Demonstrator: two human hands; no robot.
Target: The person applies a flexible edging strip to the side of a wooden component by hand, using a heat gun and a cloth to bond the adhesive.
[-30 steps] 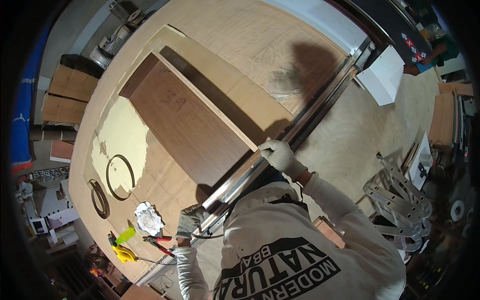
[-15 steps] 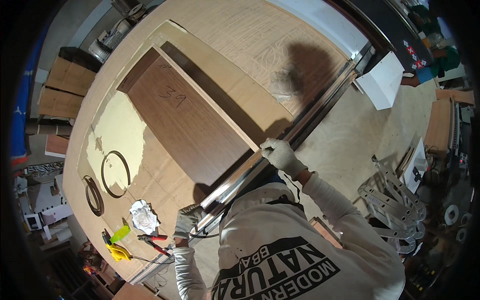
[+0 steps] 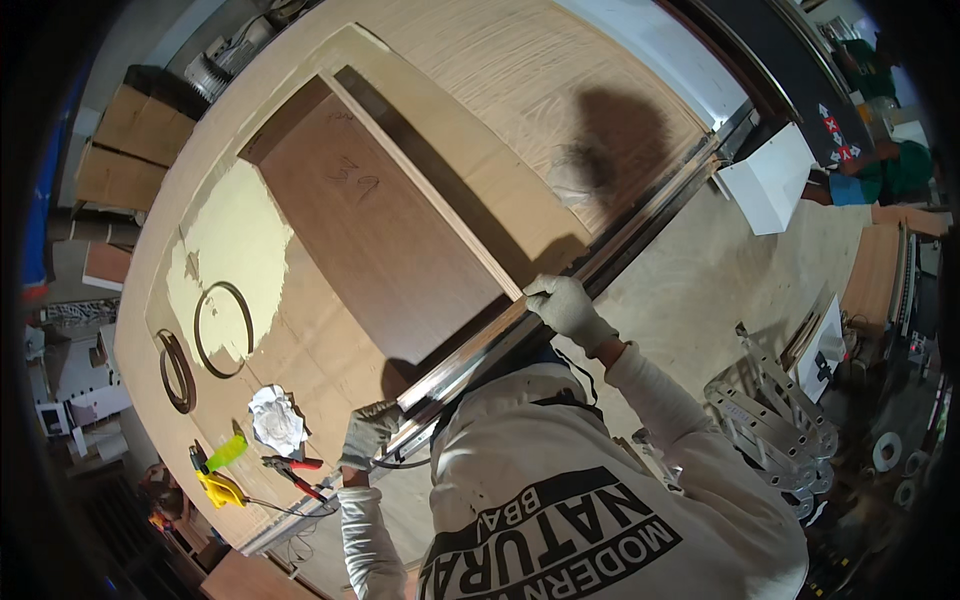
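A brown wood-grain panel with raised board edges lies on the worktable, like a shallow tray, with handwritten marks on its face. My right hand, in a light knit glove, has its fingers closed round the near right corner, where a long raised board meets the near edge board. At the other end of that near board is my left hand, gloved too, its fingers curled against the end; the fingertips are partly hidden.
On the worktable to the left lie coils of dark edging strip, crumpled white paper, red-handled pliers and a yellow tool with a cord. Crumpled clear plastic lies farther back. A folded ladder is at right; another person stands far right.
The whole view has shifted slightly, with the table's left side sliding a little left and up. Both my hands stay at the same ends of the panel's near board.
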